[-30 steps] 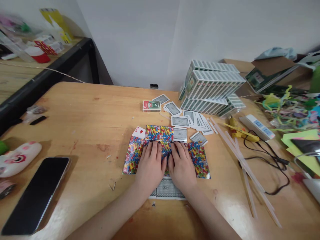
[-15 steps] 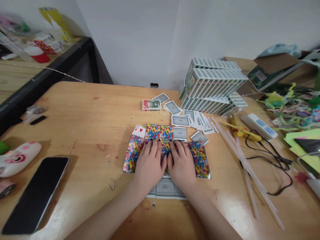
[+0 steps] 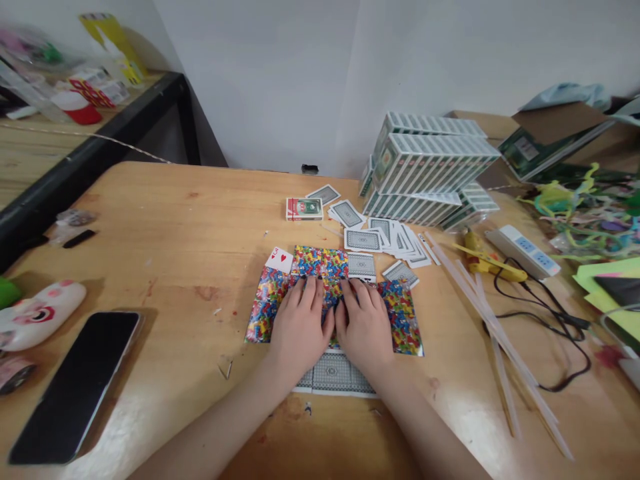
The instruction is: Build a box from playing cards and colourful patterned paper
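Note:
My left hand point(image 3: 303, 323) and my right hand point(image 3: 365, 323) lie flat, side by side, on a brightly patterned glossy sheet point(image 3: 407, 323), fingers stretched out and thumbs almost meeting. Both palms cover much of its middle. Grey-backed playing cards point(image 3: 331, 372) stick out in a row below the sheet, between my wrists. At its upper left corner is a three of hearts card point(image 3: 279, 260), face up. Another face-down card point(image 3: 361, 266) lies by the sheet's upper right. How the sheet and the cards are joined is hidden under my hands.
Loose cards point(image 3: 395, 239) and a card box point(image 3: 305, 209) lie beyond the sheet. Stacked packs of card boxes point(image 3: 440, 163) stand at the back. On the right are a yellow glue gun point(image 3: 493, 261), clear glue sticks point(image 3: 500, 333) and a power strip point(image 3: 523, 250); a phone point(image 3: 75, 387) is left.
Both hands stay pressed on the patterned sheet in the same pose. The view has shifted very slightly; nothing else has visibly moved.

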`<state>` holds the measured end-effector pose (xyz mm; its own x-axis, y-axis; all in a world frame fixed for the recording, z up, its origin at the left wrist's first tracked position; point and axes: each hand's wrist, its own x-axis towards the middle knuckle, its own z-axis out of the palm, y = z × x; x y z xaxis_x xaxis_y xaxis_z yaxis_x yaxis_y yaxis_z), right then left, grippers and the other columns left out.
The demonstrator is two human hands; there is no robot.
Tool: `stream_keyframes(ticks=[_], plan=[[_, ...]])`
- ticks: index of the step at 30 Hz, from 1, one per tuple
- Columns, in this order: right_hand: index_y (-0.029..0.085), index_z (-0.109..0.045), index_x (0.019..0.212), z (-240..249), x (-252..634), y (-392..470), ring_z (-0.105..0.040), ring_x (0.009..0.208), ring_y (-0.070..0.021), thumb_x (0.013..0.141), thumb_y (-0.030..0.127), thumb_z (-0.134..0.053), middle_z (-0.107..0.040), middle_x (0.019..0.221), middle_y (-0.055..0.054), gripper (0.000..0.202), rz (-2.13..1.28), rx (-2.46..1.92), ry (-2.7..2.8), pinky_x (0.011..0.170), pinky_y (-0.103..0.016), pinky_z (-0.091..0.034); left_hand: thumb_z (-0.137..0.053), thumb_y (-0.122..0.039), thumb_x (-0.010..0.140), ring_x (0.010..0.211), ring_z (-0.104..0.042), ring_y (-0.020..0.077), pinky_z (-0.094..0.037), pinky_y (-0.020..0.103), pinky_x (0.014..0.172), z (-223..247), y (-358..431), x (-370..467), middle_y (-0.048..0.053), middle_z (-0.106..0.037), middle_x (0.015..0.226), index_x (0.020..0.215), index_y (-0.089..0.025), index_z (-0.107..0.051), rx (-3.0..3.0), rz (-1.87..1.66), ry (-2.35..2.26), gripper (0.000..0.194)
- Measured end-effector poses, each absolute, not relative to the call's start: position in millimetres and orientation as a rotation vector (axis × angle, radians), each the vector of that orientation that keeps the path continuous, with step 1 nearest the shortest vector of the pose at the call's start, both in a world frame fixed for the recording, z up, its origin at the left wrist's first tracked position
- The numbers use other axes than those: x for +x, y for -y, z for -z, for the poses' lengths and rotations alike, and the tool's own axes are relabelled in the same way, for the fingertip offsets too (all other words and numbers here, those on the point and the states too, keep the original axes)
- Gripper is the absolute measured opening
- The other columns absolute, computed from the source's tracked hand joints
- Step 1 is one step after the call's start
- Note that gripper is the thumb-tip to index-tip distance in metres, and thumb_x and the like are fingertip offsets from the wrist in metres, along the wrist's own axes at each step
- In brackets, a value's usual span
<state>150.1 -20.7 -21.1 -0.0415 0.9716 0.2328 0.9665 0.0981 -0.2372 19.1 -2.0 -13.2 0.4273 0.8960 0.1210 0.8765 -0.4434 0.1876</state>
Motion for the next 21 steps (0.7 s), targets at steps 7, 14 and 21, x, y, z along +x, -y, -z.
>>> stream_keyframes(ticks=[7, 14, 21], plan=[[0.009, -0.053, 0.121, 23.5, 150.1, 19.9, -0.044, 0.107, -0.0275, 0.085, 0.021, -0.041, -0.054, 0.120, -0.015, 0.040, 0.013, -1.894, 2.063, 0.094, -0.044, -0.038, -0.038, -0.031, 0.087, 0.118, -0.044, 0.0290, -0.038, 0.041, 0.100, 14.8, 1.5, 19.9, 0.014, -0.047, 0.133, 0.126, -0.005, -0.048, 2.593, -0.333, -1.602, 0.048], [0.011, -0.052, 0.122, 20.9, 149.2, 19.9, -0.045, 0.103, -0.0272, 0.084, 0.021, -0.042, -0.054, 0.121, -0.013, 0.041, 0.014, -1.927, 2.077, 0.090, -0.043, -0.038, -0.038, -0.031, 0.087, 0.119, -0.043, 0.0288, -0.037, 0.041, 0.100, 14.6, 1.3, 19.7, 0.014, -0.046, 0.133, 0.127, -0.005, -0.047, 2.579, -0.330, -1.617, 0.048], [0.012, -0.052, 0.121, 18.4, 150.4, 14.9, -0.046, 0.099, -0.0260, 0.085, 0.021, -0.042, -0.056, 0.119, -0.011, 0.039, 0.012, -1.949, 2.075, 0.090, -0.041, -0.036, -0.040, -0.030, 0.086, 0.118, -0.044, 0.0288, -0.038, 0.041, 0.099, 13.5, 0.1, 21.8, 0.015, -0.047, 0.133, 0.126, -0.006, -0.048, 2.580, -0.343, -1.624, 0.047]])
